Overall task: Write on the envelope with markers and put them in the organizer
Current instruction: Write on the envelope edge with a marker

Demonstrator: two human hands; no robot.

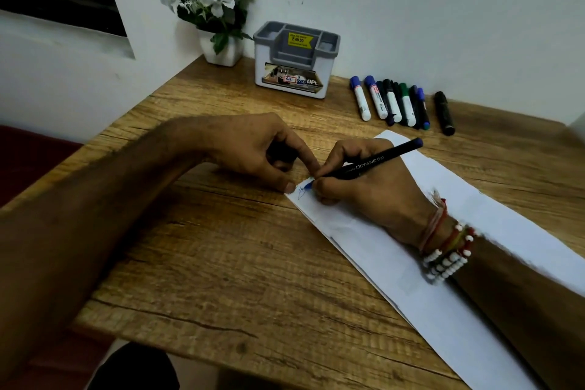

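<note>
Two hands work low on the wooden tabletop (221, 263) in the head view. The right hand (373, 190) grips a dark pen (376, 164) between thumb and curled fingers, with the printed barrel slanting up to the right and the blue tip down on the near-left corner of the envelope (376, 247). A small blue scribble (301, 192) sits just beside the tip. The long white envelope lies flat and runs diagonally from mid-table to the lower right, with the right wrist and its beaded bracelets (446, 258) resting on it. The left hand (253, 149) holds nothing; its index finger and thumb tip press at the envelope's corner edge and the other fingers are tucked under. A grey and white organizer (296, 60) stands at the back by the wall, well apart from the hands; its top slots look empty, and it has a yellow price sticker. To its right, a row of markers (392, 101) lies side by side on the tabletop with caps toward the wall. One black marker (444, 113) lies a bit apart on the right. A white pot of white flowers (220, 47) stands left of the organizer.
</note>
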